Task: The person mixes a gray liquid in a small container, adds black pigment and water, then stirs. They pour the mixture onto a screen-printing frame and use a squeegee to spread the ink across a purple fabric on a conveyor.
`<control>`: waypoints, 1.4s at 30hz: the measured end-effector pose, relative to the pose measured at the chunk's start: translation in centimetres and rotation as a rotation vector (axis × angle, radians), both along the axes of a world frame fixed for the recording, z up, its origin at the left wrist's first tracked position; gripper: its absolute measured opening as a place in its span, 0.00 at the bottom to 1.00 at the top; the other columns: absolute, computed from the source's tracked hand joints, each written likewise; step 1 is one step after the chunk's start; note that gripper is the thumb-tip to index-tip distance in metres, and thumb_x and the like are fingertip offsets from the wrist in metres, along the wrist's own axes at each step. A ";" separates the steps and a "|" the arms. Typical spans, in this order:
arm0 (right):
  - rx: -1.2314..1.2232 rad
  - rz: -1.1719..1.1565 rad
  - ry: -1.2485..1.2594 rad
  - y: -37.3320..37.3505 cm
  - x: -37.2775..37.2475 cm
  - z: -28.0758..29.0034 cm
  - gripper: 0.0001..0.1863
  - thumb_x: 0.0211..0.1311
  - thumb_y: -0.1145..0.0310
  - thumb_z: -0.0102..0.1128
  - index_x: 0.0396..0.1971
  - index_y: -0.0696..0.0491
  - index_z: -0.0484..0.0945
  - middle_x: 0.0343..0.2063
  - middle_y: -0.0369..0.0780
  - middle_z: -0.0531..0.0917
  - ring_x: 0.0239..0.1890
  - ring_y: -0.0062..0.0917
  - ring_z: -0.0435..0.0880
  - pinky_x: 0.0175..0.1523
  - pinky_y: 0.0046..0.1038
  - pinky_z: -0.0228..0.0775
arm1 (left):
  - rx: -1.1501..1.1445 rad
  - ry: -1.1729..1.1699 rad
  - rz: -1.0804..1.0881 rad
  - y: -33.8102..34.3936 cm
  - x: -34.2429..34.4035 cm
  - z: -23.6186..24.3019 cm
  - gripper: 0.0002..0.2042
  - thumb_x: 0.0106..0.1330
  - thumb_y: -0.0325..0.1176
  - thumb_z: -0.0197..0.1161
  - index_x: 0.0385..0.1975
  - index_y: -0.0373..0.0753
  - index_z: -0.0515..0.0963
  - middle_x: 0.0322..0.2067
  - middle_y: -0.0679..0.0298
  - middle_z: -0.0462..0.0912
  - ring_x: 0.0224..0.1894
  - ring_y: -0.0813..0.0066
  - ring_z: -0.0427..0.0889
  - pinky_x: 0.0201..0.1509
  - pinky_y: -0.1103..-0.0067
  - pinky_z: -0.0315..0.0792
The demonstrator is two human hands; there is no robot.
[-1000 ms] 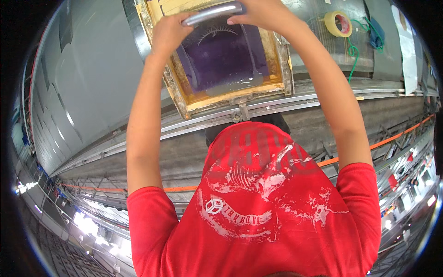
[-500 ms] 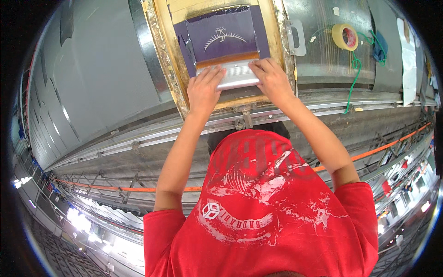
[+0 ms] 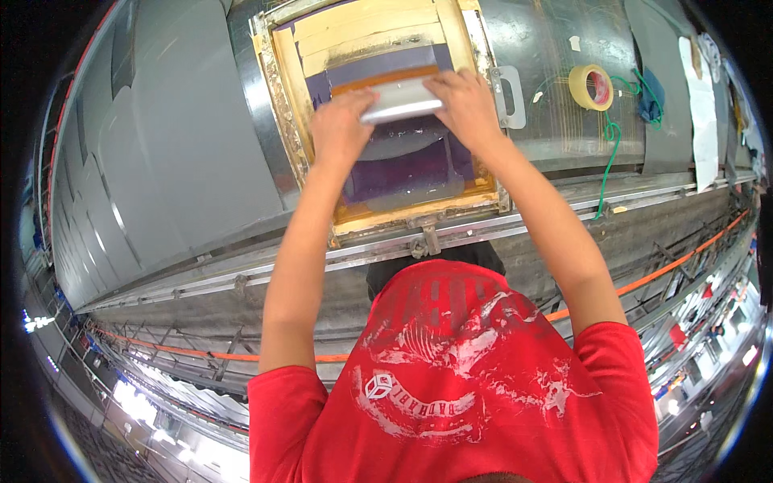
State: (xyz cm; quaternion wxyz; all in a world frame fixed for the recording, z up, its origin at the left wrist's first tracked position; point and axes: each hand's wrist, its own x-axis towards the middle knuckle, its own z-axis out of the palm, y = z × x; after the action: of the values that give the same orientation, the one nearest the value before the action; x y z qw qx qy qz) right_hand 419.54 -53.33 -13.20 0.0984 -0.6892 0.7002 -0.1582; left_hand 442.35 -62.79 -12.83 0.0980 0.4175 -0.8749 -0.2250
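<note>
Both my hands grip a screen-printing squeegee (image 3: 405, 101) with a silver metal handle and an orange-brown blade. It lies crosswise on the upper part of the screen's purple mesh (image 3: 407, 175). My left hand (image 3: 342, 127) wraps around its left end, and my right hand (image 3: 469, 109) holds the right end, fingers over the top. Around the mesh runs a worn, ink-stained screen frame (image 3: 487, 197) edged inside with yellowish tape. Dark smooth ink streaks show on the mesh just below the squeegee. The pale design is hidden behind the squeegee and hands.
A metal clamp (image 3: 429, 237) sits at the frame's near edge, by a long rail (image 3: 302, 259). On the right are a pale handle plate (image 3: 515, 97), a tape roll (image 3: 576, 87), green cord (image 3: 609, 165), blue cloth (image 3: 651, 103) and a white strip (image 3: 702, 121). Grey sheeting (image 3: 173, 121) covers the left.
Both hands have pushed the squeegee away from me, up the mesh, and its handle has tilted. It now covers the pale design, and the mesh nearer me has come into view.
</note>
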 end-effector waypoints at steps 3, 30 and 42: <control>0.062 0.004 -0.059 4.5 1.1 0.4 0.29 0.44 0.74 0.73 0.53 0.50 0.82 0.49 0.34 0.82 0.52 0.33 0.77 0.56 0.37 0.67 | 0.005 -0.009 -0.047 4.5 1.9 -0.3 0.23 0.49 0.25 0.71 0.49 0.48 0.84 0.54 0.68 0.85 0.58 0.65 0.81 0.61 0.64 0.74; -0.195 -0.615 -0.652 0.2 -5.9 1.7 0.13 0.71 0.57 0.59 0.47 0.46 0.85 0.21 0.37 0.77 0.24 0.19 0.70 0.31 0.28 0.63 | -0.056 0.152 0.031 14.5 7.9 1.9 0.31 0.49 0.26 0.70 0.58 0.47 0.79 0.62 0.64 0.78 0.65 0.58 0.74 0.69 0.63 0.67; -0.261 -0.557 -0.748 -8.2 24.6 -2.5 0.14 0.74 0.57 0.56 0.47 0.49 0.83 0.18 0.40 0.75 0.22 0.23 0.70 0.31 0.32 0.65 | -0.044 0.003 -0.060 4.0 36.5 3.2 0.33 0.46 0.24 0.71 0.60 0.44 0.78 0.59 0.61 0.81 0.60 0.58 0.78 0.63 0.66 0.73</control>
State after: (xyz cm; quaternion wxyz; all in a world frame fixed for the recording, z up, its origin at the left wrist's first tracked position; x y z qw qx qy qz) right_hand 444.18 -61.58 -15.69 0.2101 -0.3781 0.7490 -0.5019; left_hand 478.88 -58.76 -9.65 0.1018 0.3885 -0.8917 -0.2090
